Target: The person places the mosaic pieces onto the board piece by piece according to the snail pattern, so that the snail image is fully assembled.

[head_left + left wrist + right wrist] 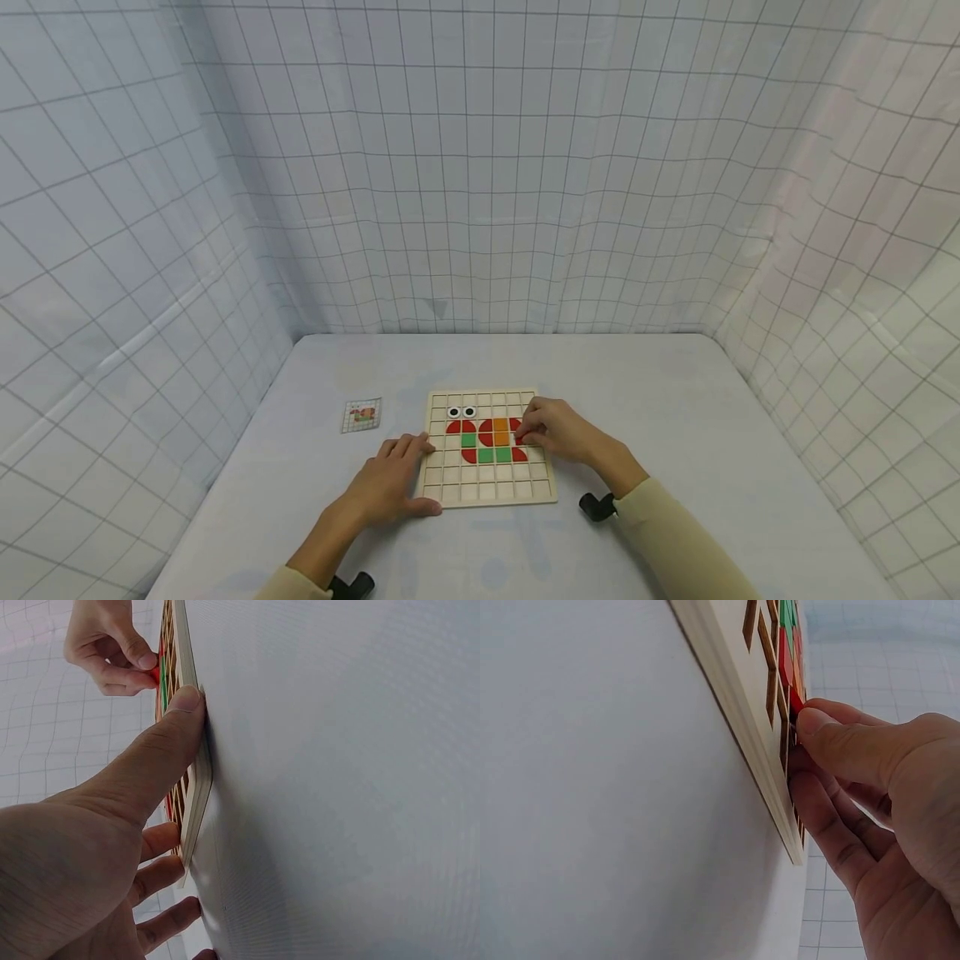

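A wooden grid board point(487, 493) lies on the table, with red, green and orange tiles in several of its cells. Two eye tiles point(461, 412) sit near its upper left. My left hand point(390, 486) rests at the board's left side, thumb on the front left corner and fingertips on the left edge. At the right side of the pattern, my right hand point(558, 429) pinches a red tile point(796, 700) between thumb and forefinger, low against the board. Its fingers partly hide the tile and the cells around it.
A small picture card point(362, 414) with a coloured pattern on a grid lies left of the board. Grid-lined white curtains point(480, 167) surround the white table point(637, 375) at the back and sides. Black wrist devices point(597, 507) show at both sleeves.
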Action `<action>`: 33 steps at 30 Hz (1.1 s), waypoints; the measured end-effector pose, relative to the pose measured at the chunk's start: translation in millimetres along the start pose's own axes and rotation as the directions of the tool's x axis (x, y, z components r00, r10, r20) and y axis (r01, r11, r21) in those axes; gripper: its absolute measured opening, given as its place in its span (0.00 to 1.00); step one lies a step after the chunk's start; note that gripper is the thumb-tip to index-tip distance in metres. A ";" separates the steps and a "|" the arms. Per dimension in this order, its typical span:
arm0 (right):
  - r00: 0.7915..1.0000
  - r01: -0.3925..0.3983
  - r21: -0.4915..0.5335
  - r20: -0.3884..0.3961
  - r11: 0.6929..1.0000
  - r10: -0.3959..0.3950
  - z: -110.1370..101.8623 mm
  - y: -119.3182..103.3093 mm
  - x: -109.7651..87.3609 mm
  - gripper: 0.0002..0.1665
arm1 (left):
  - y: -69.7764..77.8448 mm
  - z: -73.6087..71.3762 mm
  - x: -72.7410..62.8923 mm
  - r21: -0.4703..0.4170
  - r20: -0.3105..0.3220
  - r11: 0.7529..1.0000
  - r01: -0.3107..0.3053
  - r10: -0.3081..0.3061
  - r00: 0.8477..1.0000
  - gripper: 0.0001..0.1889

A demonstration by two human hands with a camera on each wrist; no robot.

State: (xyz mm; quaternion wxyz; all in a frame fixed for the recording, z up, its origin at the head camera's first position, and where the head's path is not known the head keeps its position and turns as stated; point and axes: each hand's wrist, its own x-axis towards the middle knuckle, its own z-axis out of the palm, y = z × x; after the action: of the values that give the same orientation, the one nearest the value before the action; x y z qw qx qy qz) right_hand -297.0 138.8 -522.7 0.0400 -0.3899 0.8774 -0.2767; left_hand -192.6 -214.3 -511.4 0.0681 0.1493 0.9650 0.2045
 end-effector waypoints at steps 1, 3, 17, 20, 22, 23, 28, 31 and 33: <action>1.000 -0.003 0.000 0.000 1.000 0.003 0.0 -0.2 -0.1 0.07 | 0.0 0.0 0.0 0.001 0.000 1.000 0.000 0.000 1.000 0.52; 1.000 -0.010 -0.001 0.001 1.000 0.010 0.0 -0.7 -0.3 0.07 | -0.1 -0.1 0.1 0.001 0.001 1.000 0.001 -0.001 1.000 0.52; 1.000 -0.013 0.013 -0.010 1.000 0.013 1.4 -4.9 0.2 0.06 | -1.5 0.7 1.5 0.002 0.005 1.000 0.005 -0.005 1.000 0.53; 1.000 -0.013 0.010 -0.015 1.000 0.013 2.3 -4.7 0.5 0.06 | -1.4 0.8 1.7 0.002 0.004 1.000 0.007 -0.007 1.000 0.53; 1.000 -0.010 0.009 -0.019 1.000 0.010 3.1 -3.6 1.0 0.06 | -1.2 0.9 1.8 0.003 0.004 1.000 0.008 -0.008 1.000 0.53; 1.000 -0.009 0.009 -0.020 1.000 0.009 3.4 -3.4 1.1 0.06 | -1.1 0.8 1.7 0.004 0.004 1.000 0.008 -0.008 1.000 0.53; 1.000 -0.010 0.013 -0.020 1.000 0.010 3.3 -4.2 1.3 0.06 | -0.2 0.6 1.5 0.007 0.004 1.000 0.011 -0.011 1.000 0.53; 1.000 -0.007 0.012 -0.020 1.000 0.007 3.2 -4.3 1.5 0.06 | 0.2 0.0 1.2 0.007 0.005 1.000 0.013 -0.013 1.000 0.53; 1.000 -0.004 0.013 -0.021 1.000 0.004 3.6 -3.4 1.8 0.06 | 0.5 -0.6 0.9 0.006 0.007 1.000 0.014 -0.014 1.000 0.53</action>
State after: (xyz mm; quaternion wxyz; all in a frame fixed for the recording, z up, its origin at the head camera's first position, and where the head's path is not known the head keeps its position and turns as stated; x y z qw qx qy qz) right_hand -294.9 134.0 -523.7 0.0337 -0.3850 0.8767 -0.2864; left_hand -193.5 -213.7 -510.8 0.0726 0.1437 0.9663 0.2007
